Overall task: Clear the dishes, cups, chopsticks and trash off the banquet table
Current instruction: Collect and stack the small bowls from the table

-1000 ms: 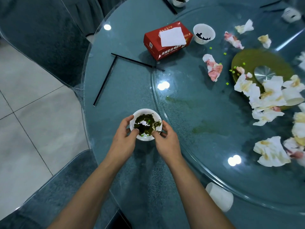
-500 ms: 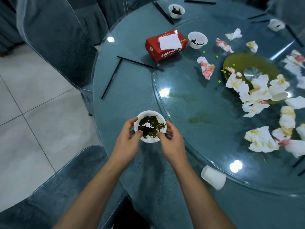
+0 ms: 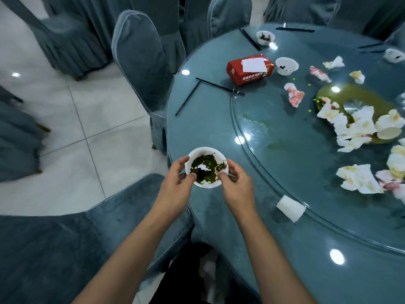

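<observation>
Your left hand (image 3: 175, 189) and right hand (image 3: 237, 189) clasp the bowl (image 3: 206, 167) of green leftovers at the table's near-left edge; carry it level.

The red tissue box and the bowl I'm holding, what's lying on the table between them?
In the head view, two black chopsticks lie between the red tissue box and the bowl, meeting in a T.

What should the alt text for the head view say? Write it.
Both hands, left hand and right hand, grip a white bowl of dark green leftovers at the edge of a round blue table strewn with crumpled napkins, chopsticks and a red tissue box.
</observation>
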`<control>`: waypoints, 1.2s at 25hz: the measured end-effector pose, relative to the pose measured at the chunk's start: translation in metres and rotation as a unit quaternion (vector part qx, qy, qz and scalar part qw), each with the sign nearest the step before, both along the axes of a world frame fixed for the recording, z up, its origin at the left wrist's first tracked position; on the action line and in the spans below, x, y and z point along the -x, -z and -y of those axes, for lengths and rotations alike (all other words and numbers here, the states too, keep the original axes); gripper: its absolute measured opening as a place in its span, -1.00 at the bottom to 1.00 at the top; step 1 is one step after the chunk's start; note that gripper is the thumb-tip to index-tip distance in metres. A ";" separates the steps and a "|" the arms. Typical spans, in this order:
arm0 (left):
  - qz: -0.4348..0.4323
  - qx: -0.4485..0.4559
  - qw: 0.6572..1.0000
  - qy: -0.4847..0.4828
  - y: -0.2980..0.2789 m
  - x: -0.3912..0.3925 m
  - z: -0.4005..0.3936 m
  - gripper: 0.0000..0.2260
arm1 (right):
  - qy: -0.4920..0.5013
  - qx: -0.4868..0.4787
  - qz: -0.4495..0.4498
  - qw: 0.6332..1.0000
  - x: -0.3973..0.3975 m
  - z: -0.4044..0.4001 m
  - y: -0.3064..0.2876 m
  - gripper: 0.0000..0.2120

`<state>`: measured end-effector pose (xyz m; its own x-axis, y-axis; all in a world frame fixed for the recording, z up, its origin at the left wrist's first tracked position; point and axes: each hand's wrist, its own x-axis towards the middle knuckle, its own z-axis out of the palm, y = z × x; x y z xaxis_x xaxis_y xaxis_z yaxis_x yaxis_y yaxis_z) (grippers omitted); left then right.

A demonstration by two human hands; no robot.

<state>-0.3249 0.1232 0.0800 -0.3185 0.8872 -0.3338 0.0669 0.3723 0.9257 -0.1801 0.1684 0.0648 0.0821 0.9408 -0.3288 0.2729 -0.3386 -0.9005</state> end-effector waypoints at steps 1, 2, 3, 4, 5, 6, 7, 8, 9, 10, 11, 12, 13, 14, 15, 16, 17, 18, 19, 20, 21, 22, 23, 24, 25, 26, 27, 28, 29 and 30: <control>-0.004 -0.004 1.000 -0.010 -0.005 0.003 0.012 -0.66 | -0.010 -0.003 -0.004 1.000 0.004 0.009 -0.003 -0.58; -0.005 -0.008 1.000 -0.017 -0.008 0.006 0.022 -0.66 | -0.018 -0.004 -0.007 1.000 0.008 0.015 -0.005 -0.59; -0.009 -0.015 1.000 -0.026 -0.012 0.009 0.031 -0.67 | -0.026 -0.006 -0.012 1.000 0.012 0.022 -0.007 -0.59; -0.014 -0.021 0.999 -0.035 -0.016 0.014 0.041 -0.67 | -0.035 -0.009 -0.018 0.999 0.017 0.028 -0.010 -0.59; -0.018 -0.026 0.998 -0.045 -0.020 0.018 0.049 -0.68 | -0.043 -0.012 -0.024 0.999 0.023 0.034 -0.013 -0.58; -0.020 -0.029 0.998 -0.058 -0.024 0.024 0.059 -0.68 | -0.054 -0.014 -0.030 0.998 0.030 0.040 -0.017 -0.58; -0.022 -0.031 0.997 -0.071 -0.028 0.029 0.067 -0.68 | -0.064 -0.016 -0.035 0.997 0.036 0.044 -0.020 -0.58; -0.027 -0.033 0.996 -0.083 -0.033 0.034 0.075 -0.68 | -0.077 -0.019 -0.037 0.996 0.042 0.049 -0.022 -0.59; -0.032 -0.036 0.994 -0.097 -0.037 0.040 0.083 -0.68 | -0.091 -0.022 -0.039 0.995 0.049 0.054 -0.025 -0.59; -0.034 -0.038 0.992 -0.112 -0.041 0.045 0.090 -0.68 | -0.104 -0.027 -0.041 0.993 0.056 0.059 -0.028 -0.60; -0.036 -0.040 0.990 -0.128 -0.045 0.051 0.097 -0.68 | -0.116 -0.031 -0.044 0.992 0.064 0.064 -0.031 -0.60; -0.038 -0.041 0.988 -0.142 -0.049 0.056 0.104 -0.68 | -0.125 -0.036 -0.047 0.990 0.071 0.068 -0.034 -0.60; -0.040 -0.043 0.986 -0.154 -0.053 0.063 0.111 -0.67 | -0.136 -0.040 -0.050 0.989 0.080 0.072 -0.037 -0.60; -0.040 -0.045 0.984 -0.166 -0.057 0.070 0.119 -0.66 | -0.148 -0.044 -0.051 0.987 0.089 0.076 -0.041 -0.60; -0.043 -0.049 0.982 -0.179 -0.062 0.077 0.127 -0.65 | -0.164 -0.048 -0.054 0.984 0.098 0.079 -0.045 -0.60; -0.049 -0.053 0.979 -0.193 -0.067 0.085 0.137 -0.65 | -0.181 -0.053 -0.058 0.980 0.110 0.085 -0.049 -0.60; -0.057 -0.054 0.976 -0.203 -0.071 0.093 0.147 -0.65 | -0.196 -0.059 -0.063 0.977 0.120 0.089 -0.052 -0.61; -0.065 -0.056 0.973 -0.214 -0.075 0.101 0.159 -0.65 | -0.212 -0.063 -0.066 0.973 0.132 0.097 -0.055 -0.60; -0.073 -0.057 0.970 -0.223 -0.077 0.109 0.169 -0.65 | -0.225 -0.066 -0.068 0.970 0.142 0.103 -0.058 -0.60; -0.080 -0.057 0.967 -0.234 -0.079 0.118 0.180 -0.64 | -0.239 -0.068 -0.067 0.966 0.153 0.112 -0.061 -0.60; -0.086 -0.055 0.964 -0.245 -0.081 0.127 0.193 -0.63 | -0.252 -0.069 -0.067 0.963 0.165 0.123 -0.063 -0.60; -0.089 -0.051 0.962 -0.253 -0.083 0.134 0.203 -0.64 | -0.262 -0.070 -0.069 0.960 0.173 0.131 -0.065 -0.61; -0.090 -0.048 0.960 -0.261 -0.084 0.142 0.215 -0.64 | -0.272 -0.071 -0.073 0.957 0.183 0.142 -0.067 -0.62; -0.089 -0.047 0.958 -0.267 -0.084 0.150 0.226 -0.64 | -0.280 -0.070 -0.076 0.954 0.193 0.151 -0.069 -0.62; -0.086 -0.046 0.957 -0.273 -0.084 0.158 0.236 -0.64 | -0.287 -0.071 -0.074 0.952 0.202 0.160 -0.071 -0.62; -0.085 -0.045 0.955 -0.281 -0.085 0.169 0.249 -0.64 | -0.295 -0.071 -0.069 0.950 0.214 0.171 -0.073 -0.61; -0.081 -0.046 0.953 -0.289 -0.085 0.178 0.258 -0.65 | -0.300 -0.072 -0.064 0.949 0.224 0.179 -0.074 -0.61; -0.076 -0.049 0.951 -0.296 -0.086 0.188 0.267 -0.67 | -0.303 -0.074 -0.062 0.948 0.233 0.187 -0.075 -0.61; -0.068 -0.055 0.949 -0.303 -0.087 0.199 0.275 -0.69 | -0.304 -0.077 -0.059 0.948 0.243 0.196 -0.076 -0.62; -0.061 -0.060 0.948 -0.307 -0.088 0.210 0.285 -0.70 | -0.304 -0.082 -0.056 0.947 0.255 0.205 -0.076 -0.63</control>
